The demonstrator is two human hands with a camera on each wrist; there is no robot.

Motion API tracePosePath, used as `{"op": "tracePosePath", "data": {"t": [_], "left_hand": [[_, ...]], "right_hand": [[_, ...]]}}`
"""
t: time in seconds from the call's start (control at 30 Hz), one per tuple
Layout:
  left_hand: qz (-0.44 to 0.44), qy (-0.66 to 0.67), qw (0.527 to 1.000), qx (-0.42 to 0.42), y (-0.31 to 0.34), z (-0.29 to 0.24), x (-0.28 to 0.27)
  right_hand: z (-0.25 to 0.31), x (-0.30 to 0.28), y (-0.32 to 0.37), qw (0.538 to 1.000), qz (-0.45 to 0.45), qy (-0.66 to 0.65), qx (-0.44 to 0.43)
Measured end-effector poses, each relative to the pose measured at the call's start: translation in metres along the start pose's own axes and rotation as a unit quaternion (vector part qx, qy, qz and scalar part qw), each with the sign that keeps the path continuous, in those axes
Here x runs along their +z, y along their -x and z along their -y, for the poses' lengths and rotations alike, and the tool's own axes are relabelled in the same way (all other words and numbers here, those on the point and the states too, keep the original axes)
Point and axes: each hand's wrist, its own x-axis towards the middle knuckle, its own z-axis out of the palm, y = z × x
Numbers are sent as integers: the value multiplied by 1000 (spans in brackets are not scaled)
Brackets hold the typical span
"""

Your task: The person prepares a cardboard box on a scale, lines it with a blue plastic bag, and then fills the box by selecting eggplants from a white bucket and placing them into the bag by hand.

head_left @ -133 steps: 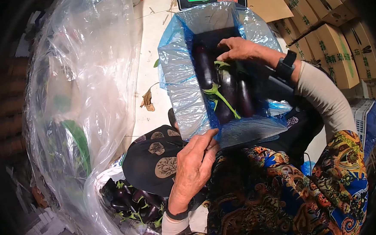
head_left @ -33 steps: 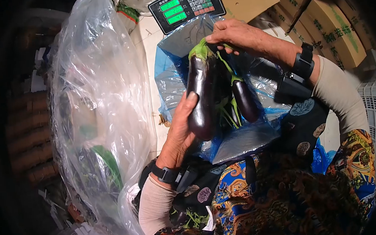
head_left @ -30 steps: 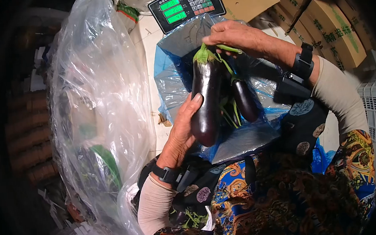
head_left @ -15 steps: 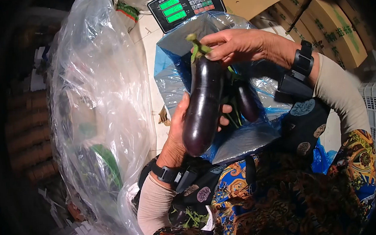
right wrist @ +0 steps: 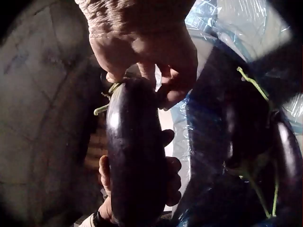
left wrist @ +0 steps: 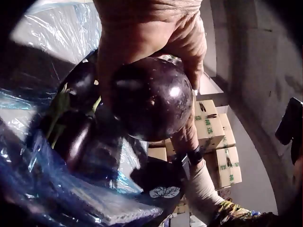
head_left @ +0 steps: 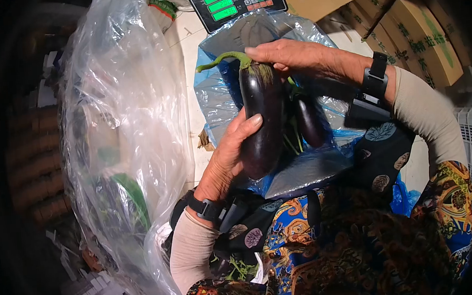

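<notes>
A large dark eggplant [head_left: 263,127] is held above a bag-lined box, its green stem bent to the left. My left hand [head_left: 226,153] grips its lower body, thumb across the front. At the upper end my right hand [head_left: 292,55] pinches the eggplant beside the green cap. In the left wrist view the rounded bottom of the eggplant [left wrist: 151,101] faces the camera. The right wrist view shows the fingers of my right hand [right wrist: 142,52] around the stem end. Below lie more eggplants [head_left: 310,121] inside the translucent blue plastic liner [head_left: 211,103].
A digital scale [head_left: 238,4] with lit green displays stands beyond the box. Printed cartons [head_left: 418,41] are stacked at the right, near a white crate [head_left: 468,133]. A big clear plastic bag [head_left: 131,110] fills the left. A dry leaf [head_left: 205,141] lies on the floor.
The right hand has come up from inside the box and the left hand from its rim, and both now hold the eggplant. Lately it has turned, its stem swinging left.
</notes>
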Motion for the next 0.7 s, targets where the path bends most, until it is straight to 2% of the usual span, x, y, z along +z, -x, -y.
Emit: {"op": "tracePosePath", "data": {"t": [0.17,0.27,0.37,0.4,0.57,0.7], "left_hand": [[46,70,996,12,4,-1,-5],[41,71,996,19,7,-4,-4],[41,73,995,48,13,-12,-8],[57,97,992,63,12,-12,-13],[78,154,978,114,29,-24,-9],[99,172,974,110,25,-20,-20]], "right_hand": [[15,6,9,985,64,-156,-18],[9,8,5,988,21,-149,-26],[12,-1,5,980,118,-159,-19],[16,3,9,985,88,-146,-5],[3,3,0,993,79,-83,20],[1,5,1,996,73,-35,46]]}}
